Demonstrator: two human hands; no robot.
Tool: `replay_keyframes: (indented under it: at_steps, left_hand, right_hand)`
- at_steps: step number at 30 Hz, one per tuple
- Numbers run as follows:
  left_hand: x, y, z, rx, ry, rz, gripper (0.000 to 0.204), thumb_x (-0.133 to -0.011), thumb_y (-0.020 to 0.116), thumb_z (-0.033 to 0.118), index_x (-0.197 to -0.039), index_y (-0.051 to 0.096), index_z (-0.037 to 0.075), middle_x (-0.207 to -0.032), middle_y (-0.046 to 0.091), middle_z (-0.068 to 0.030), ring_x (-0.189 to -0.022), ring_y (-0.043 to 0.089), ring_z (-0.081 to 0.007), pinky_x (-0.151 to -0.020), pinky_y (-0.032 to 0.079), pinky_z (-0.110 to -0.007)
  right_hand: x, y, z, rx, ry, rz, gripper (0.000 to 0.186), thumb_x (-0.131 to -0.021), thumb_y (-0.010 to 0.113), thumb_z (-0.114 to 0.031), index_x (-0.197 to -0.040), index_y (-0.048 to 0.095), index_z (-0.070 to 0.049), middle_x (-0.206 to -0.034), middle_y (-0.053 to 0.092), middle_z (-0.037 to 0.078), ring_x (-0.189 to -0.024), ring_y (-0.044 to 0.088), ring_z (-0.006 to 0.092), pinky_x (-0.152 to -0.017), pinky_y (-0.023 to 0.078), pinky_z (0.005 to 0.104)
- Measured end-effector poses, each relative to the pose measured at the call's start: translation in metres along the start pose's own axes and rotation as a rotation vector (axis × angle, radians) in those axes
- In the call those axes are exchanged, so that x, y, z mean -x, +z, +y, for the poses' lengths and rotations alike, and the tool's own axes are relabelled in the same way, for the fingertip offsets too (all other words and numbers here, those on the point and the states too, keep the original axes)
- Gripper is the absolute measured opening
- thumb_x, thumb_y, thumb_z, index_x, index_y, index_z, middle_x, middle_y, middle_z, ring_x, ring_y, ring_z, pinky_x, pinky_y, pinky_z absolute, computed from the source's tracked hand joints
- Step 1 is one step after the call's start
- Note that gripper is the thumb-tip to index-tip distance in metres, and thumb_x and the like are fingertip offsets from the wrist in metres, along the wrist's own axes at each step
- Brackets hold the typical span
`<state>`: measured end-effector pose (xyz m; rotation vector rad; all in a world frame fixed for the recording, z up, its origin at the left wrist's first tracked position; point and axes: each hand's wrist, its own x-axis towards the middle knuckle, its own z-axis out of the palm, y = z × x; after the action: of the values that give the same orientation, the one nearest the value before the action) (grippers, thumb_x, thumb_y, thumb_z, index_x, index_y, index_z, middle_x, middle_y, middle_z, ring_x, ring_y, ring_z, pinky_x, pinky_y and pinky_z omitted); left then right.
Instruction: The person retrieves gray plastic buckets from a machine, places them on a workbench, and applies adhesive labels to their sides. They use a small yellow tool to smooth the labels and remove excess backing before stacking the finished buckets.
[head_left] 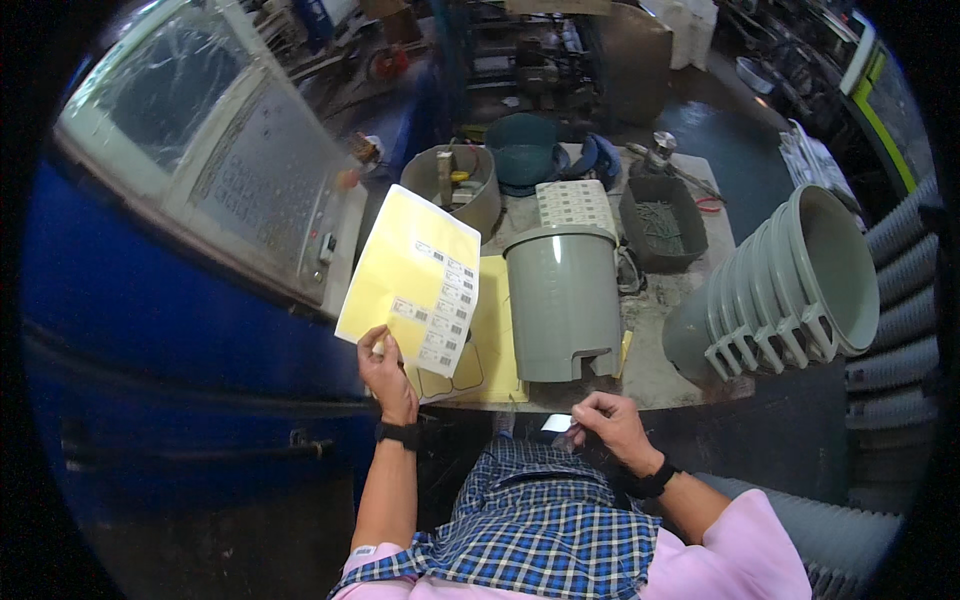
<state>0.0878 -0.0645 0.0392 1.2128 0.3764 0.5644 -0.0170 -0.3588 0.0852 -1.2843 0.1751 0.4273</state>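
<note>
**Label sheet up in one hand, a peeled sticker in the other**

Far left is a big blue machine with its grey control panel [250,170], so that side is pretty much walled in. The left hand [385,375] holds a yellow label sheet [410,275] by its bottom edge, fingers pinched shut on it, tilted up toward the face, probably so the remaining stickers are easy to see and pick. A second yellow sheet [490,340] lies flat on the surface [660,370] just behind it. Right next to that, an upside-down grey bucket [562,300] stands near the front edge, within easy reach. The right hand [610,425] hovers below that edge, fingertips closed on what looks like a small white label [557,423]; hard to be sure. Further right, a nested stack of grey buckets [790,290] lies on its side, hanging past the surface's corner. Open room is mostly the gap over the lap.
</note>
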Motion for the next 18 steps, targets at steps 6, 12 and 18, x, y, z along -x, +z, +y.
replay_keyframes:
  at_steps: [6, 12, 18]
  left_hand:
    - [-0.068, 0.013, -0.105, -0.045, -0.256, -0.147, 0.021, -0.089, 0.053, -0.003, -0.109, 0.056, 0.005, -0.079, 0.053, 0.0013, -0.061, 0.045, -0.0047, -0.053, 0.037, -0.019]
    - [-0.072, -0.018, -0.183, -0.244, -0.702, -0.193, 0.031, -0.09, 0.048, 0.001, -0.12, 0.051, 0.009, -0.067, 0.05, 0.0017, -0.048, 0.039, -0.0066, -0.042, 0.03, -0.02]
    - [-0.078, -0.075, -0.184, -0.256, -0.993, -0.137, 0.034, -0.089, 0.053, 0.01, -0.123, 0.049, 0.011, -0.089, 0.059, -0.0044, -0.075, 0.056, -0.0145, -0.053, 0.041, -0.024]
  right_hand:
    - [0.004, -0.006, 0.023, 0.435, 0.065, 0.333, 0.02, -0.085, 0.063, -0.013, -0.093, 0.062, 0.005, -0.082, 0.068, 0.009, -0.076, 0.066, 0.0134, -0.066, 0.051, 0.0254]
    - [0.011, -0.014, 0.048, 0.342, -0.028, 0.585, 0.027, -0.086, 0.057, -0.007, -0.11, 0.052, 0.004, -0.089, 0.069, 0.015, -0.08, 0.067, 0.0174, -0.071, 0.052, 0.0289]
    - [0.008, -0.049, 0.116, 0.114, 0.099, 0.767, 0.039, -0.085, 0.053, 0.001, -0.122, 0.042, 0.001, -0.101, 0.067, 0.017, -0.086, 0.066, 0.0187, -0.069, 0.053, 0.0271]
